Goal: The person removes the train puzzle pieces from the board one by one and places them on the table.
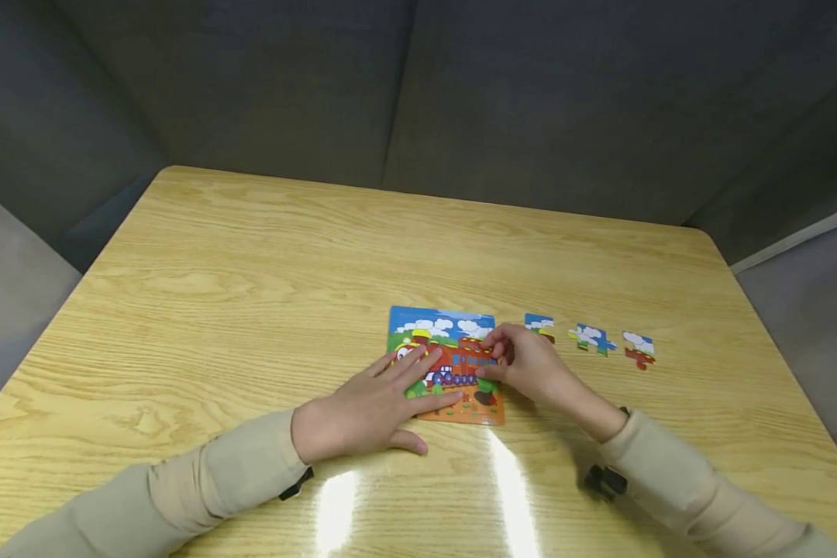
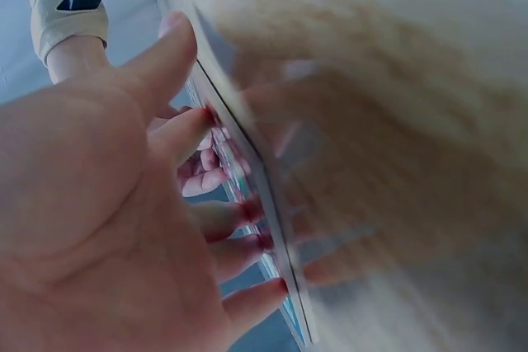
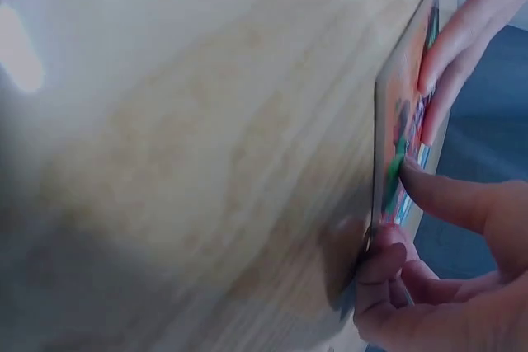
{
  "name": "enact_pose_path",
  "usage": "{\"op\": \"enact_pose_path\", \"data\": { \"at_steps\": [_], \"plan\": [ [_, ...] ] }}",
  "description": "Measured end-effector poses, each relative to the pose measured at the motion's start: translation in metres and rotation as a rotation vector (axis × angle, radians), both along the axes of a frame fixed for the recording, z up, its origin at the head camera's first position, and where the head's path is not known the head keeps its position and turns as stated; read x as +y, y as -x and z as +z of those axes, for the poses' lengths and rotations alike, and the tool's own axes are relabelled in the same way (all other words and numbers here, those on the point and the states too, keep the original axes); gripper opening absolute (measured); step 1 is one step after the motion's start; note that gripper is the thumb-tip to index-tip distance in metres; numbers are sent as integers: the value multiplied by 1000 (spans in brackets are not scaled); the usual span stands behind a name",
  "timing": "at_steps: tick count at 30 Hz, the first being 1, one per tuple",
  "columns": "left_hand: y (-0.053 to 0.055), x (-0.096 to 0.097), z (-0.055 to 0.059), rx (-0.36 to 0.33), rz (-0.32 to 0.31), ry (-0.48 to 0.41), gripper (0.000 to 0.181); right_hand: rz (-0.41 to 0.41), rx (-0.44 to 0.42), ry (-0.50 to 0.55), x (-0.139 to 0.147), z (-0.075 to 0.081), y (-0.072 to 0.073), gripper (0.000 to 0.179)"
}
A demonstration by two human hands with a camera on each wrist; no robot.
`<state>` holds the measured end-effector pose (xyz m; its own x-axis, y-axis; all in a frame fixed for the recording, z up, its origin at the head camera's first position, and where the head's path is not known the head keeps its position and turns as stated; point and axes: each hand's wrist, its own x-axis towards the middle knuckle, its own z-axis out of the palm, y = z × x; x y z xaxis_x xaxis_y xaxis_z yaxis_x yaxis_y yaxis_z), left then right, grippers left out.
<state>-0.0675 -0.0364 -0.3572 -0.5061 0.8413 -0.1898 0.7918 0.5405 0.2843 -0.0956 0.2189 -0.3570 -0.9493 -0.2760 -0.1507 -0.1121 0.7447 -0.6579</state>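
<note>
A jigsaw puzzle (image 1: pixel 453 412) with a red train, blue sky and orange ground lies in its flat tray on the table. My left hand (image 1: pixel 366 407) rests on its left part with fingers spread straight, the fingertips pressing the picture. At the puzzle's right side my right hand (image 1: pixel 530 364) pinches a puzzle piece (image 3: pixel 394 172) with green on it. The thumb lies on the picture, and the other fingers curl at the tray's edge. Much of that piece is hidden by the fingers. In the left wrist view the left fingertips (image 2: pixel 276 288) meet the puzzle's surface.
To the right lie three loose pieces: one partly behind the right hand (image 1: pixel 539 322), a sky-and-green piece (image 1: pixel 590 338) and a cloud-and-red piece (image 1: pixel 639 349). The wooden table (image 1: pixel 251 256) runs back to dark partitions (image 1: pixel 530 101). Light glares on its front part.
</note>
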Motion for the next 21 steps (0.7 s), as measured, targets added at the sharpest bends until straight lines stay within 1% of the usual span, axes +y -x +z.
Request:
{"op": "enact_pose_path", "data": {
  "at_steps": [5,8,12,18,21],
  "plan": [
    [0,0,0,0,7,9,71,25,-5,-51,-2,4,6,28],
    [0,-1,0,5,3,1,72,34,-2,-43,-2,5,7,28],
    [0,0,0,9,1,-4,72,61,35,16,0,3,5,25],
    [0,0,-1,15,5,4,72,145,89,114,3,-4,0,19],
    [0,0,-1,24,6,12,72,150,94,164,5,-4,-1,18]
  ]
}}
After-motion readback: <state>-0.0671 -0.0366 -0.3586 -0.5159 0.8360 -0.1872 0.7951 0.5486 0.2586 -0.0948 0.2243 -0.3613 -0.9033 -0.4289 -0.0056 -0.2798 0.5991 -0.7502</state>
